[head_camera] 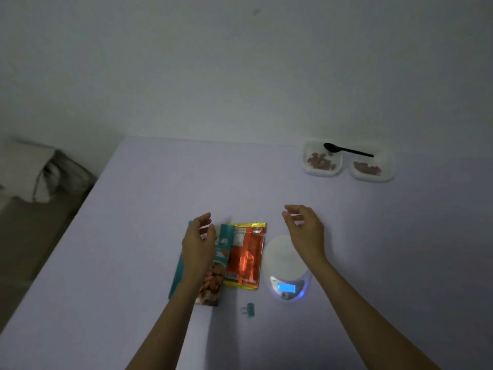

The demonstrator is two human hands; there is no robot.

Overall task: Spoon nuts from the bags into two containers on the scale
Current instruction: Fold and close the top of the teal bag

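Two nut bags lie flat side by side on the table: a teal bag and an orange bag. To their right stands a white scale with a lit blue display and a bare platter. At the far right sit two white containers, each holding some nuts, with a black spoon laid across them. My left hand hovers open over the teal bag. My right hand hovers open above the scale's far edge. Neither hand holds anything.
A small teal binder clip lies near the front, below the orange bag. The lilac table meets a plain wall at the back. Beyond its left edge lies crumpled white and dark fabric lower down.
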